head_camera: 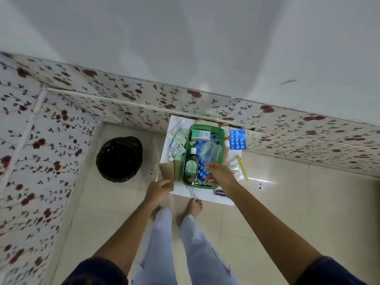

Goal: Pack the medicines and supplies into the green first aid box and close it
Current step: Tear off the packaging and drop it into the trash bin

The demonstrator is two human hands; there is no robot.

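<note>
The green first aid box (221, 132) stands open on a small white table (205, 197). Inside lie a brown bottle (191, 167), a white-green carton (201, 135), a clear plastic bag (210, 150) and blue blister packs (201, 168). My right hand (220, 174) hovers over the box's near right corner, fingers spread, holding nothing that I can see. My left hand (158, 189) grips the near edge of a brown cardboard piece (167, 170) lying left of the box.
Left of the box lie silver blister strips (176, 150) and a tube (178, 125). To the right are a blue blister pack (237, 139), a yellow-handled item (242, 167) and a plaster box (220, 192). A black-lined bin (119, 158) stands on the floor at left.
</note>
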